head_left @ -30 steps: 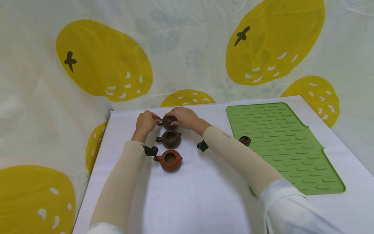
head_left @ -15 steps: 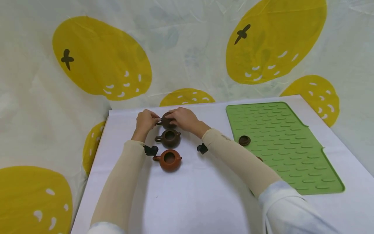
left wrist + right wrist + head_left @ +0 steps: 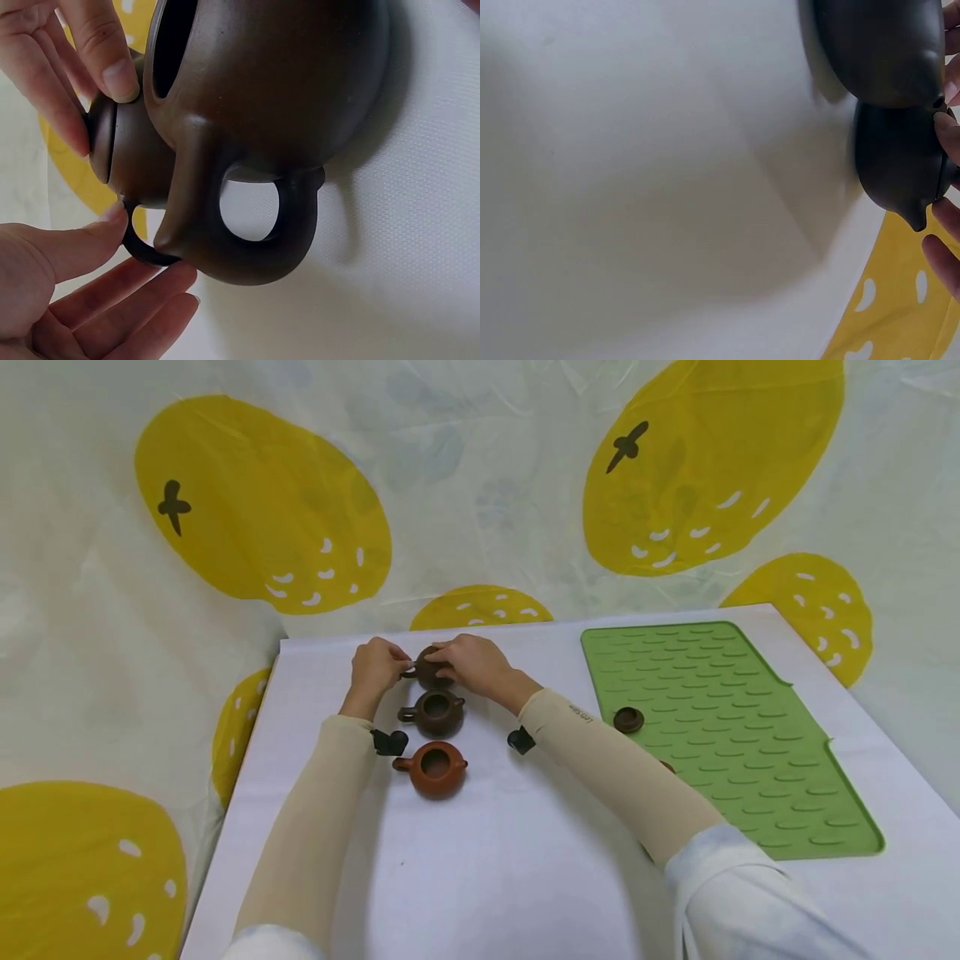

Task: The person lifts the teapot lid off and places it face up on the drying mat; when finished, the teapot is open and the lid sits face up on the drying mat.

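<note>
Three small clay teapots stand in a column on the white table. My left hand (image 3: 399,670) pinches the handle of the far dark teapot (image 3: 425,670), thumb (image 3: 75,247) on top and fingers beneath. My right hand (image 3: 444,665) reaches over the same pot, and its fingertips (image 3: 105,64) hold the lid (image 3: 101,142) sitting on it. The lidless dark brown teapot (image 3: 437,713) is just in front of it and fills the left wrist view (image 3: 270,97). Nearest me stands a lidless orange-brown teapot (image 3: 435,768). The right wrist view shows both dark pots (image 3: 896,161) at its right edge.
A green ribbed mat (image 3: 735,727) covers the right side of the table. A small brown lid (image 3: 628,719) lies at its left edge, and another brown piece (image 3: 667,766) shows behind my right forearm. A yellow-patterned sheet (image 3: 262,510) hangs behind the table.
Both hands have stayed on the far teapot, shifting only slightly. The other teapots and the lid on the mat have not moved.
</note>
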### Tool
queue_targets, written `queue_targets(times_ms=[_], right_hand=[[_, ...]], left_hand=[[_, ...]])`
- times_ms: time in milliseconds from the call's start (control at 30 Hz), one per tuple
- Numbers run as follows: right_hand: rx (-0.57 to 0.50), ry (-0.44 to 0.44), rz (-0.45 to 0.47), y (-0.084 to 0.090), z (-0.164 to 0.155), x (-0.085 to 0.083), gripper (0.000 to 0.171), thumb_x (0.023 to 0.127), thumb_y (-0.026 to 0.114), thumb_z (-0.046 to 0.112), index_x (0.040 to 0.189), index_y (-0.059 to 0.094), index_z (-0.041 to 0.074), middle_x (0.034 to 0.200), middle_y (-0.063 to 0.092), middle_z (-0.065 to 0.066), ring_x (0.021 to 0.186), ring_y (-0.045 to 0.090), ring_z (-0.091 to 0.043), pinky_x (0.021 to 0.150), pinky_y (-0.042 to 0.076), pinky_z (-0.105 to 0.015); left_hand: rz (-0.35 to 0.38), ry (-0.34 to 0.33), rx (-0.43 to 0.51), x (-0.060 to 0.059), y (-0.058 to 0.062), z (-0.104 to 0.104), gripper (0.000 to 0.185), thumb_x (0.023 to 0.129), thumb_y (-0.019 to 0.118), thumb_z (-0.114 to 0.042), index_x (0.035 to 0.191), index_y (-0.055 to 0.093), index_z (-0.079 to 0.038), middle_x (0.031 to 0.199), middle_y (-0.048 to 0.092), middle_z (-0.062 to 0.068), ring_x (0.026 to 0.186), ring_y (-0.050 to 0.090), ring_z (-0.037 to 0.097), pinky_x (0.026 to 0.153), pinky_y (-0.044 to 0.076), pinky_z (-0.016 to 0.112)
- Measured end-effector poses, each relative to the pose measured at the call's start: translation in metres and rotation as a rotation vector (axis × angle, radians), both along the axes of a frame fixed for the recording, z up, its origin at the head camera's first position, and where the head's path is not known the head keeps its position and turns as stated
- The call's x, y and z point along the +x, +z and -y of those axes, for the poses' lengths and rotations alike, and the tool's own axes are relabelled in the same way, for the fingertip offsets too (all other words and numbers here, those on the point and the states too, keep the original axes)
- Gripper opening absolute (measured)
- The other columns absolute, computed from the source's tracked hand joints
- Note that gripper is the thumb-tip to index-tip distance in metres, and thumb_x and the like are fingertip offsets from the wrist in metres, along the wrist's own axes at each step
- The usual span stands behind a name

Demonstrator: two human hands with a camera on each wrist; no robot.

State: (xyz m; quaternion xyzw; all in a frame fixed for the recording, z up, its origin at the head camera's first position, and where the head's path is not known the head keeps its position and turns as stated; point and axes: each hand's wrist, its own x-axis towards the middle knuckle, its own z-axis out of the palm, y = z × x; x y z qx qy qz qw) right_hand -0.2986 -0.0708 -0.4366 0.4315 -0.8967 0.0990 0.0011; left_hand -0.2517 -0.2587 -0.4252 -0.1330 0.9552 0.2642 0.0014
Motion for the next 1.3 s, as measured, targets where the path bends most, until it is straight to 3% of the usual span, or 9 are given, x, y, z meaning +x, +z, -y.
queue_targets(times_ms=[800,1133,1300], right_hand=[[-0.042,-0.035,0.040,0.006,0.001,0.002,0.040,0.096,0.071,0.028,0.136,0.067,0.026,0.144,0.064,0.004,0.121,0.068,-0.022,0.099,0.056,-0.040],[-0.112,-0.045,0.012,0.016,-0.003,0.007,0.038,0.094,0.074,0.028,0.132,0.070,0.027,0.138,0.068,0.003,0.119,0.070,-0.021,0.095,0.058,-0.038],[-0.138,-0.062,0.003,0.023,-0.008,0.010,0.039,0.091,0.077,0.031,0.130,0.071,0.029,0.134,0.071,0.005,0.115,0.071,-0.019,0.089,0.059,-0.037]], left_hand=[[0.016,0.011,0.004,-0.003,-0.001,0.000,0.013,0.092,0.076,-0.023,0.097,0.083,-0.013,0.089,0.080,0.009,0.072,0.068,0.020,0.062,0.044,0.029],[0.023,0.017,-0.004,-0.002,0.003,-0.001,0.016,0.093,0.074,-0.023,0.102,0.082,-0.012,0.094,0.079,0.011,0.095,0.068,0.030,0.079,0.053,0.040],[0.027,0.024,0.000,-0.001,0.002,-0.001,0.015,0.093,0.075,-0.022,0.101,0.082,-0.012,0.096,0.079,0.011,0.094,0.067,0.030,0.074,0.051,0.037]])
